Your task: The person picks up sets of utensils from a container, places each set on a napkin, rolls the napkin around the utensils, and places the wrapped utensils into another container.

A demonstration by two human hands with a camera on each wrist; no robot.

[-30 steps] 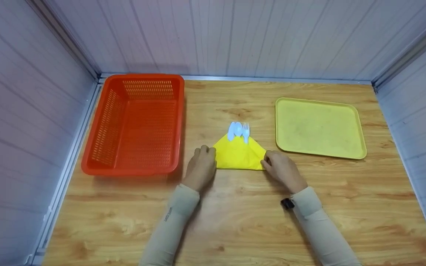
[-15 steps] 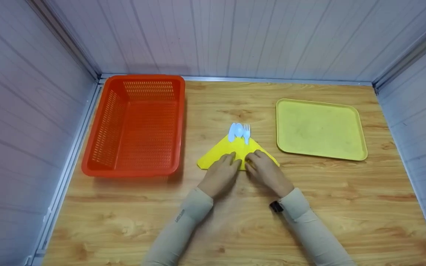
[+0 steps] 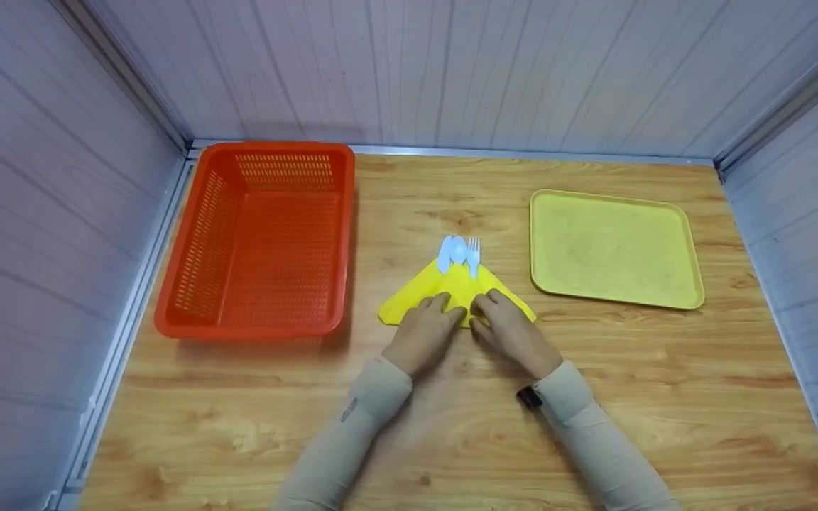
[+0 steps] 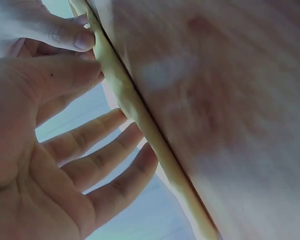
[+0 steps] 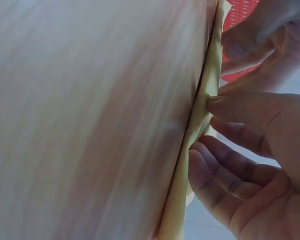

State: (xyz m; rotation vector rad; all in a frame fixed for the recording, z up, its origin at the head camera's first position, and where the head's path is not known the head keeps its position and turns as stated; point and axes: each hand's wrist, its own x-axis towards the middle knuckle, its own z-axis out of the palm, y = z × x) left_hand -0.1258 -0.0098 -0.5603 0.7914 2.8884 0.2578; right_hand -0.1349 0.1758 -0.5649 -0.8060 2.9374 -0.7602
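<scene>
A yellow napkin [image 3: 407, 304], folded into a triangle, lies on the wooden table with its long edge toward the person. From its top peak stick out the ends of a white plastic knife [image 3: 444, 254], spoon [image 3: 458, 250] and fork [image 3: 473, 258]; their lower parts are hidden in the napkin. My left hand [image 3: 423, 332] touches the middle of the napkin with spread fingers. Close beside it, my right hand [image 3: 512, 332] rests its fingertips on the napkin right of centre. Both wrist views show thumbs and fingertips against the folded edge [image 4: 135, 110].
To the left stands a red-orange slotted plastic basket [image 3: 347, 241]. A pale yellow tray [image 3: 615, 245] lies on the right. Light panel walls [image 3: 409, 71] enclose the wooden table [image 3: 466, 454] at the back and both sides.
Both hands have left the napkin's side corners and come inward to its middle; the corners now lie spread and uncovered. Over the last half second the hands have hardly moved.
</scene>
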